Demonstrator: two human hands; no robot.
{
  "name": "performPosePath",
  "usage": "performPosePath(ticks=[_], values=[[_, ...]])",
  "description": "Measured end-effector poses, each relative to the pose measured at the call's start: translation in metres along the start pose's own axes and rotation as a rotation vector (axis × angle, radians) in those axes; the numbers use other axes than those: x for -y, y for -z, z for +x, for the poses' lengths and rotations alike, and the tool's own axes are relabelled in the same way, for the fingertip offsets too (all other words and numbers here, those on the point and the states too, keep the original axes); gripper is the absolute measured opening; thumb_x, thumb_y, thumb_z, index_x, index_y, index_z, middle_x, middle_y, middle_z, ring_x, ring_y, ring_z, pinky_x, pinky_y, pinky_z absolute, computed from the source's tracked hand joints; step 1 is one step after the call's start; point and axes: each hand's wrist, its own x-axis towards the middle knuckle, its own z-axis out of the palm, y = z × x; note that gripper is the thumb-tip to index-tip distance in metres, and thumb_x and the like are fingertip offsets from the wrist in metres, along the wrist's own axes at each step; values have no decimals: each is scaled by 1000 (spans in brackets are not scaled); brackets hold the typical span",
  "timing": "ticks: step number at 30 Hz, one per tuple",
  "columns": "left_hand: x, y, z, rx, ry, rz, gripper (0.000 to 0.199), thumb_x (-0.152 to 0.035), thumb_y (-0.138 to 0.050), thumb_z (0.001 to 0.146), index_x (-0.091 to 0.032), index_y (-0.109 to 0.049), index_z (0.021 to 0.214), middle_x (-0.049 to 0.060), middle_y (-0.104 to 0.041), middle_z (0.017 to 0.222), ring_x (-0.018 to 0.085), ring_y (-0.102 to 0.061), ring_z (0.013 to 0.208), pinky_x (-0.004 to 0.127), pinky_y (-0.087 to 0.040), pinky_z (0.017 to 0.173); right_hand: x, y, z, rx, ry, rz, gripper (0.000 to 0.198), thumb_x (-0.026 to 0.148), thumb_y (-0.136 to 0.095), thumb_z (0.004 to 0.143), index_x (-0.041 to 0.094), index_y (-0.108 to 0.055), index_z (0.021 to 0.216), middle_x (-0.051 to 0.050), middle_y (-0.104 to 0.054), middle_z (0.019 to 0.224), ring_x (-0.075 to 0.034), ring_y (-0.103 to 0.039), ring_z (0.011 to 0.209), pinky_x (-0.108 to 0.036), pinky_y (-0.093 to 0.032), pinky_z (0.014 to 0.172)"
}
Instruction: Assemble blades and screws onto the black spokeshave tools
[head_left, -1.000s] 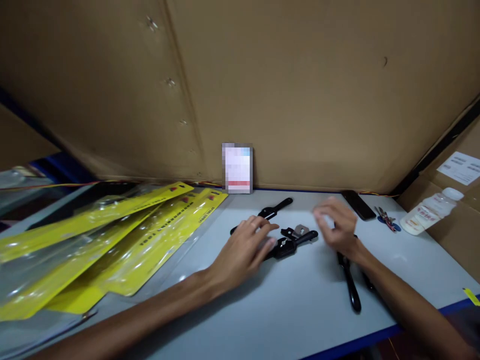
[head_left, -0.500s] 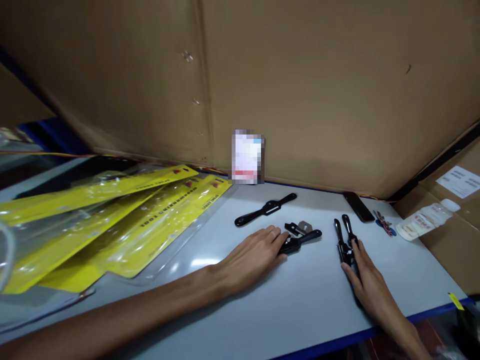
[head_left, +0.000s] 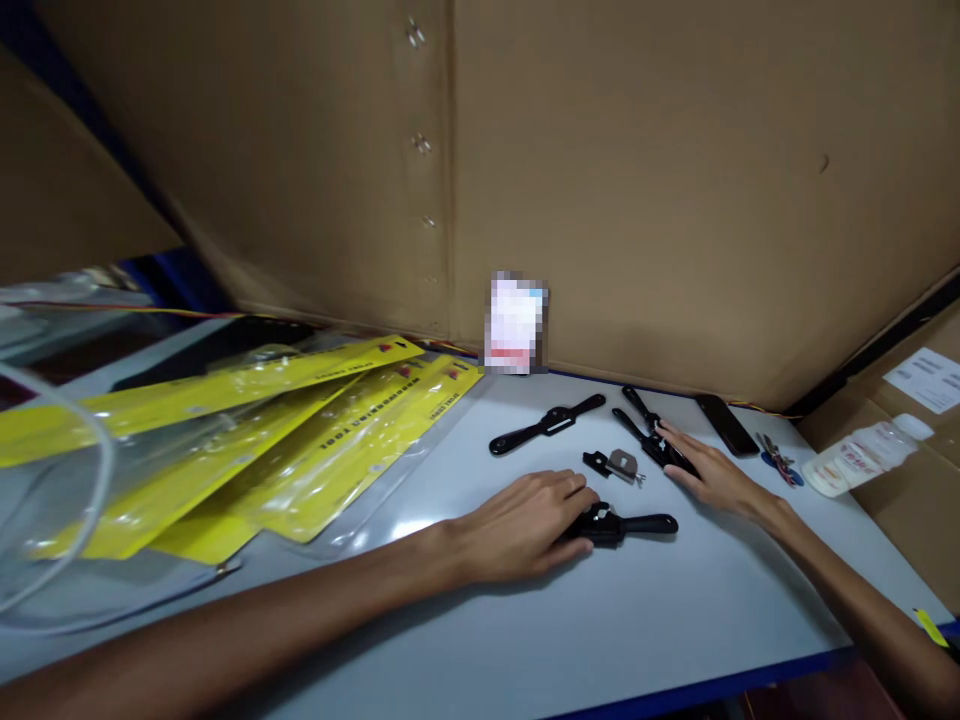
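My left hand (head_left: 536,525) is closed over the left end of a black spokeshave (head_left: 649,524), which lies on the table with its right handle showing. Farther back, my right hand (head_left: 709,465) grips a pair of black spokeshaves (head_left: 637,425) lying side by side, their far handles pointing up and to the left. Between the hands are a small black cap plate (head_left: 597,462), a grey blade (head_left: 622,464) and a small screw (head_left: 640,481). Another spokeshave frame (head_left: 547,425) lies untouched behind my left hand, with a slot in its middle.
Yellow-backed plastic packages (head_left: 300,470) overlap on the left of the table (head_left: 487,650). A phone (head_left: 726,425), keys (head_left: 780,460) and a white bottle (head_left: 862,458) are at the right. A blurred-out card (head_left: 514,325) leans on the cardboard wall (head_left: 637,180).
My right hand has shifted the pair of spokeshaves back and left, near the loose parts. The spokeshave under my left hand has come nearer the front, away from the blade. The view has turned slightly.
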Motion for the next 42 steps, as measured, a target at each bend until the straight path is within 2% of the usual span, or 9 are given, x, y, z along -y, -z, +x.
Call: performPosePath(ticks=[3,5,8,10,12,14,21,32,42], values=[[3,-3,0,-10,-12,-5,23,-36,-59,95,-19,-59,112,8,-67,102,24,-63,90,36,-49,78,36,15,13,-171,-8,-18,41,44,-44,103,21,-65,130,-14,-65,137,-30,-58,130,-47,-47,107],[4,-5,0,-18,-14,8,22,-37,-59,96,-19,-59,108,8,-67,99,24,-63,88,36,-48,76,72,18,17,-277,-28,-50,38,41,-40,106,19,-70,102,-12,-75,103,-26,-69,98,-38,-52,85],[4,-7,0,-16,-7,31,23,-40,-58,97,-18,-58,103,8,-67,97,24,-63,86,37,-48,74,125,8,18,-148,42,-153,38,44,-48,103,20,-66,81,-6,-71,77,-20,-65,70,-30,-42,64],[3,-6,0,-4,-1,41,24,-40,-58,97,-17,-57,102,7,-68,96,24,-63,85,37,-48,74,147,-6,19,-27,61,-190,30,41,-57,99,19,-66,80,-6,-72,76,-19,-64,65,-29,-37,58],[1,-4,0,9,20,43,23,-40,-59,97,-17,-56,101,7,-68,94,23,-63,83,36,-49,74,157,-20,19,3,38,-203,19,30,-57,98,18,-66,86,-6,-74,79,-20,-66,64,-29,-35,57],[-1,-1,1,27,42,37,23,-40,-60,96,-17,-55,101,6,-68,94,23,-64,83,36,-49,74,159,-32,18,-20,1,-218,14,24,-54,97,19,-64,89,-6,-75,80,-21,-68,64,-30,-33,56],[-2,1,2,63,62,68,26,-43,-64,94,-20,-53,98,5,-68,92,22,-64,82,35,-49,74,145,-52,5,-224,-15,-234,25,39,-53,98,22,-57,81,-4,-72,68,-23,-69,56,-31,-31,50],[-5,1,3,88,73,101,27,-43,-65,94,-20,-52,97,4,-68,90,23,-63,82,36,-50,75,147,-62,6,-245,-28,-211,17,30,-48,96,20,-61,90,-6,-74,74,-24,-70,59,-33,-38,56],[-11,-3,1,82,118,74,26,-43,-62,94,-20,-51,96,5,-67,88,24,-63,83,37,-49,74,148,-59,3,-302,-32,-156,31,32,-45,97,23,-53,69,-2,-66,57,-20,-62,48,-32,-29,52]])
